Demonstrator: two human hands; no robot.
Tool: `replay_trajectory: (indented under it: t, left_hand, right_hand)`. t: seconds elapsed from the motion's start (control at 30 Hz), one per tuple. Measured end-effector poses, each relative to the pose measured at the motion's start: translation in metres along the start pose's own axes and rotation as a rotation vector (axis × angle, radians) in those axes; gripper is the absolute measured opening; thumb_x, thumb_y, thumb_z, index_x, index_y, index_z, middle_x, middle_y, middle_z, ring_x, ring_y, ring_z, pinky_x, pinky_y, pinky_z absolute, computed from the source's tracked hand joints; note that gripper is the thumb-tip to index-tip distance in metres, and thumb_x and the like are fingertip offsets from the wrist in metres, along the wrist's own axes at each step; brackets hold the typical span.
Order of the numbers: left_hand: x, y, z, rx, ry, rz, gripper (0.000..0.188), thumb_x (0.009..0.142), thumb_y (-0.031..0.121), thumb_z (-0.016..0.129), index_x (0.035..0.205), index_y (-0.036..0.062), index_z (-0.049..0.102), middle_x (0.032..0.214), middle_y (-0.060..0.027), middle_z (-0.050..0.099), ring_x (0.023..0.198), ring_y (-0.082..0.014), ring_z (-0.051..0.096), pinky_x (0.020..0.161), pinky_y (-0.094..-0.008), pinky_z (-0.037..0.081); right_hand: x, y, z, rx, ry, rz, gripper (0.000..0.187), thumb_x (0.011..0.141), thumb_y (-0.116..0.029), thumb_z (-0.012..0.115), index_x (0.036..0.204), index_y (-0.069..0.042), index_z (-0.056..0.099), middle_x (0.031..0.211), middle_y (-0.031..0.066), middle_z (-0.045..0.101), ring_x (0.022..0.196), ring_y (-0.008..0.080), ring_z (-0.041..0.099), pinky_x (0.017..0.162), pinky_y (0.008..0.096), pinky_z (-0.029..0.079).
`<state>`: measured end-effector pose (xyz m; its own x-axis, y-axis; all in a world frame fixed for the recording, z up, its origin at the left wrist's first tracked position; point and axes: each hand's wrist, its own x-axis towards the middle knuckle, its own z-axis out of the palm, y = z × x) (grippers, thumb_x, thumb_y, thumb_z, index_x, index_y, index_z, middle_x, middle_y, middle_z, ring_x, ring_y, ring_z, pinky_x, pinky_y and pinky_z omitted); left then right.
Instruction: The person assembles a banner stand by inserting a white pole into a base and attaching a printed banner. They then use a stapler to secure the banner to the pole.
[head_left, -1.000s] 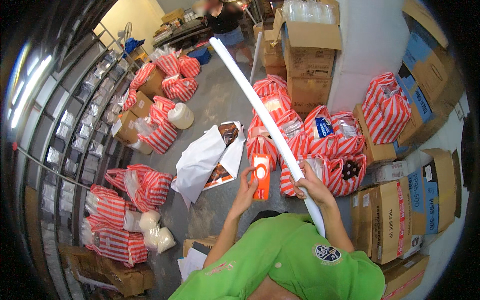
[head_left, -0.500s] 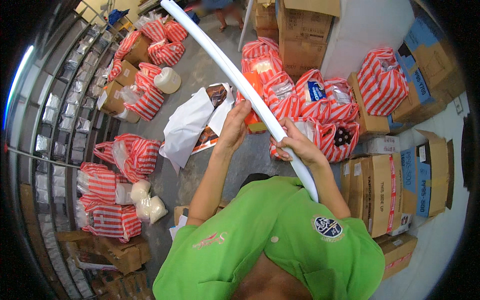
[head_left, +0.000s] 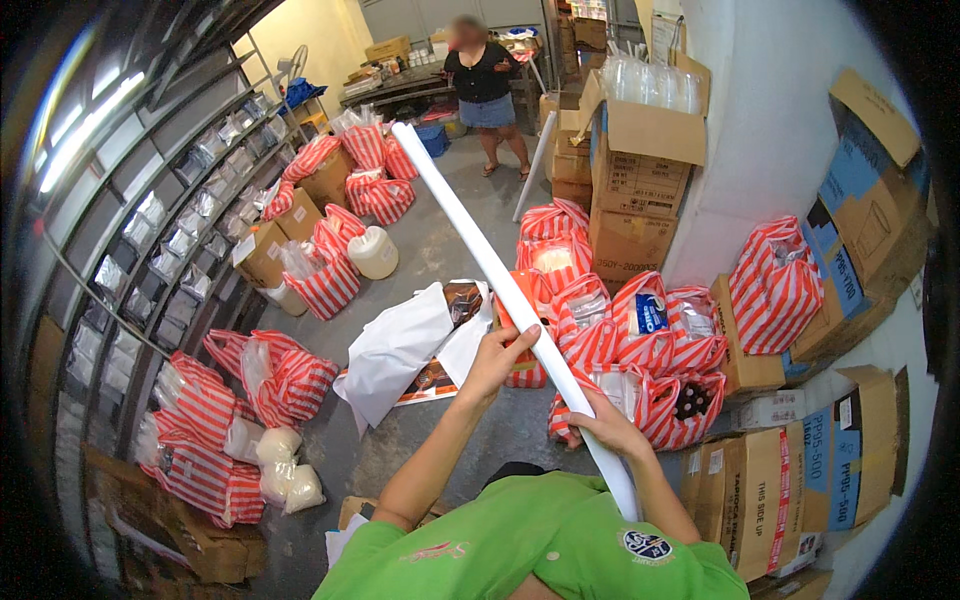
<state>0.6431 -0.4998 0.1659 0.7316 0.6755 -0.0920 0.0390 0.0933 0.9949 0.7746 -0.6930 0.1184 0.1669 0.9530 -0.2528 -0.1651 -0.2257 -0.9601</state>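
Observation:
A long, slim white roll [head_left: 465, 235], apparently a rolled-up sheet, slants from my chest up and away to the far left. My left hand [head_left: 497, 362] grips it around the middle, thumb pressed along its side. Closer to my body, my right hand [head_left: 608, 424] is wrapped round the lower part. On the grey floor beyond my left forearm lies a crumpled white sheet [head_left: 400, 345] with brown-and-orange printed sheets [head_left: 432, 380] partly under it.
Red-and-white striped bags [head_left: 640, 335] crowd the floor ahead right; more striped bags [head_left: 275, 375] sit left, beside metal shelving [head_left: 150, 250]. Cardboard boxes [head_left: 755, 480] stack along the right wall. A white jug [head_left: 374, 254] stands farther off. Another person [head_left: 482, 80] stands at the back.
My view has tilted up, bringing the person and back table into sight. Both hands keep hold of the white roll, which now appears lower in view.

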Motion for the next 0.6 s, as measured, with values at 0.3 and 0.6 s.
replay_trajectory:
  t: [0.3, 0.6]
  left_hand:
    - [0.006, 0.001, 0.005, 0.069, -0.039, 0.107, 0.039, 0.095, 0.033, 0.068, 0.106, -0.0044, 0.071, 0.099, -0.0097, 0.071, 0.092, -0.0150, 0.066, 0.084, -0.0307, 0.053]
    - [0.007, -0.002, 0.007, 0.144, -0.028, 0.199, 0.043, 0.093, 0.036, 0.070, 0.100, -0.0061, 0.073, 0.097, -0.0101, 0.065, 0.089, -0.0157, 0.065, 0.081, -0.0297, 0.052]
  right_hand:
    - [-0.007, 0.030, 0.011, -0.379, 0.320, -0.198, 0.032, 0.087, -0.021, 0.070, 0.110, 0.000, 0.060, 0.082, 0.0085, 0.066, 0.068, 0.0169, 0.063, 0.064, 0.0329, 0.050]
    - [-0.028, 0.072, 0.008, -0.418, 0.461, -0.178, 0.036, 0.084, -0.022, 0.075, 0.112, -0.003, 0.064, 0.078, 0.0168, 0.066, 0.069, 0.0247, 0.068, 0.067, 0.0387, 0.052]
